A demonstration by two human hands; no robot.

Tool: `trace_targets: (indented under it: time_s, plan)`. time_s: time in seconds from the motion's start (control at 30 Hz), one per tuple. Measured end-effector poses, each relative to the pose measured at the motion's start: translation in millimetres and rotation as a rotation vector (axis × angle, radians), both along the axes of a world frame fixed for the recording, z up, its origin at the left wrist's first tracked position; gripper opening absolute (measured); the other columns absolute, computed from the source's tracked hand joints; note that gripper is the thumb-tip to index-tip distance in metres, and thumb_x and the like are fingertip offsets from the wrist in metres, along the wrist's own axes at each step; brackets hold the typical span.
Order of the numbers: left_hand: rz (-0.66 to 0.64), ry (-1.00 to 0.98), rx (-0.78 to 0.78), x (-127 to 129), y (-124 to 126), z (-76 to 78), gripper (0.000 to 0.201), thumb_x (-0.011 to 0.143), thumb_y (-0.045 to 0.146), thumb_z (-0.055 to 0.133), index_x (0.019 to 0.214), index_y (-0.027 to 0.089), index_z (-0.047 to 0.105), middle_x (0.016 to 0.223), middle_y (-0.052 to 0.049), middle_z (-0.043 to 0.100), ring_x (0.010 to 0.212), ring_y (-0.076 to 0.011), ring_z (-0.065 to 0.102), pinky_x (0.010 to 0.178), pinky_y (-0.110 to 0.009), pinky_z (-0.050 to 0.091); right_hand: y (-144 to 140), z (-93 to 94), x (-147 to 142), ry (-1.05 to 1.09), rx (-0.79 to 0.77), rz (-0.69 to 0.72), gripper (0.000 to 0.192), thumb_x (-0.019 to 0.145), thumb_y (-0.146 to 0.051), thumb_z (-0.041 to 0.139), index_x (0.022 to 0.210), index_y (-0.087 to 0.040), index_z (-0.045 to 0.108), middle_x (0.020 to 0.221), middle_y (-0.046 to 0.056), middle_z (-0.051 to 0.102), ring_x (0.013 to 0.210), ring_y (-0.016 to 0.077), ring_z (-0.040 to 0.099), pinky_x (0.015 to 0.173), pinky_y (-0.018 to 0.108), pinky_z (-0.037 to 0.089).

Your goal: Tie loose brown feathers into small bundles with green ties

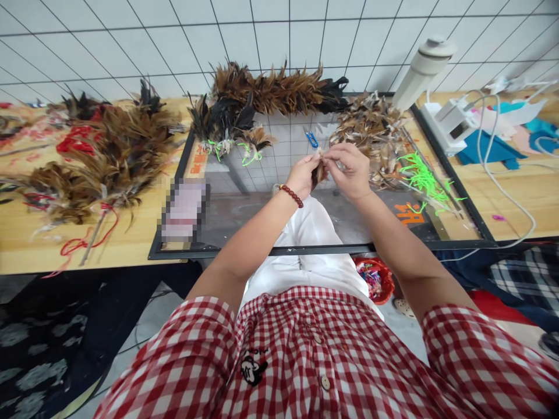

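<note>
Checked shirt (321, 349) nearest me; left hand (303, 176) grips feathers (321, 174), right hand (351, 170) pinches their end; tied bunches (225, 125) seem done, loose pile (369, 125) remains.

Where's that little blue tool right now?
In the head camera view, the blue tool lies slightly right of centre on the black-framed panel, beyond the left hand and right hand, left of the brown feather pile.

Small feather bunch (321, 173): brown with dark patches, pale at far end, brown end toward lap. Held up between left hand (303, 174) and right hand (350, 170), partly hidden by fingers.
</note>
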State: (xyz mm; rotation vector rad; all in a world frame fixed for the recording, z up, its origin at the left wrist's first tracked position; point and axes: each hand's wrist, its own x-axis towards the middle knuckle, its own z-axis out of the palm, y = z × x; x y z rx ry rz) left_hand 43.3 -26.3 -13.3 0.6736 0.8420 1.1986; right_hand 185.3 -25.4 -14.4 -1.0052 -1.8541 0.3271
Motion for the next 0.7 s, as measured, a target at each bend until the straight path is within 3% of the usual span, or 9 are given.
trace_targets:
  time_s: [0.3,0.4,0.53,0.7]
  plan:
    - [-0.009,-0.022,0.011,-1.0,-0.8,2.0,0.028,0.099,0.037,0.069,0.081,0.019,0.056,0.065,0.004,0.060,0.055,-0.0067,0.057,0.061,-0.022,0.051,1.0,-3.0,-0.1,-0.049,0.049,0.054,0.033,0.095,-0.056,0.064,0.096,-0.029,0.082,0.114,0.012,0.069,0.108,0.0295,0.066,0.101,0.049,0.055]
    - [0.061,0.063,0.011,-1.3,-3.8,4.8,0.030,0.102,0.035,0.063,0.079,0.019,0.054,0.059,0.006,0.055,0.050,-0.0049,0.053,0.056,-0.019,0.046,0.4,-0.1,-0.1,0.006,0.000,0.004,0.038,0.093,-0.061,0.065,0.101,-0.029,0.082,0.110,0.011,0.072,0.105,0.0290,0.067,0.099,0.049,0.056]
    - [0.059,0.203,0.092,-1.3,-7.1,7.4,0.032,0.102,0.030,0.064,0.074,0.018,0.056,0.052,0.009,0.046,0.046,-0.0040,0.047,0.051,-0.017,0.037,6.9,-2.3,2.8,0.113,-0.062,-0.047,0.049,0.096,-0.069,0.057,0.108,-0.028,0.081,0.107,0.010,0.075,0.106,0.0279,0.069,0.097,0.045,0.058]
    - [0.020,0.213,0.117,-0.2,-9.9,9.3,0.028,0.102,0.023,0.063,0.075,0.016,0.061,0.052,0.008,0.049,0.048,-0.0041,0.049,0.053,-0.017,0.037,16.1,-8.4,5.2,0.183,-0.140,0.023,0.051,0.090,-0.073,0.064,0.111,-0.030,0.082,0.112,0.009,0.075,0.110,0.0266,0.069,0.102,0.045,0.056]
